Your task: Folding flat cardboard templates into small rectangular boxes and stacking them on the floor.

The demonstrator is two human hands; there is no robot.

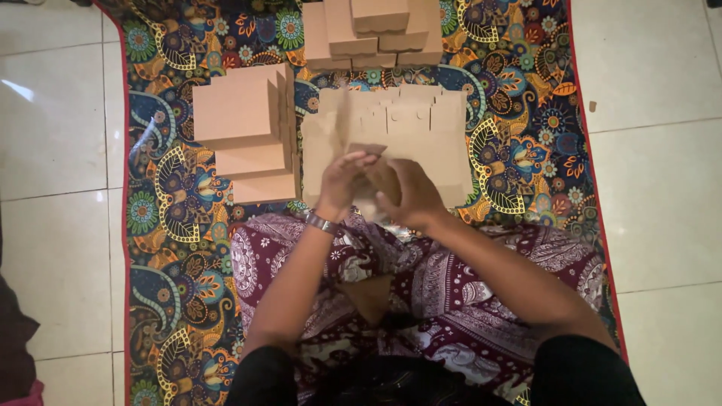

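I sit on a patterned mat (173, 248) with both hands raised in front of me. My left hand (342, 180), a watch on its wrist, and my right hand (410, 192) both grip a small brown cardboard piece (380, 177), partly folded between them. Below the hands lies a pile of flat cardboard blanks (444, 143). A stack of folded cardboard boxes (244, 131) stands to the left of the hands. More folded boxes (372, 34) are piled at the far edge of the mat.
A brown cardboard scrap (368, 297) lies on my lap over maroon patterned cloth (466, 286). White floor tiles (654, 188) flank the mat on both sides. A dark cloth edge (11, 338) shows at the lower left.
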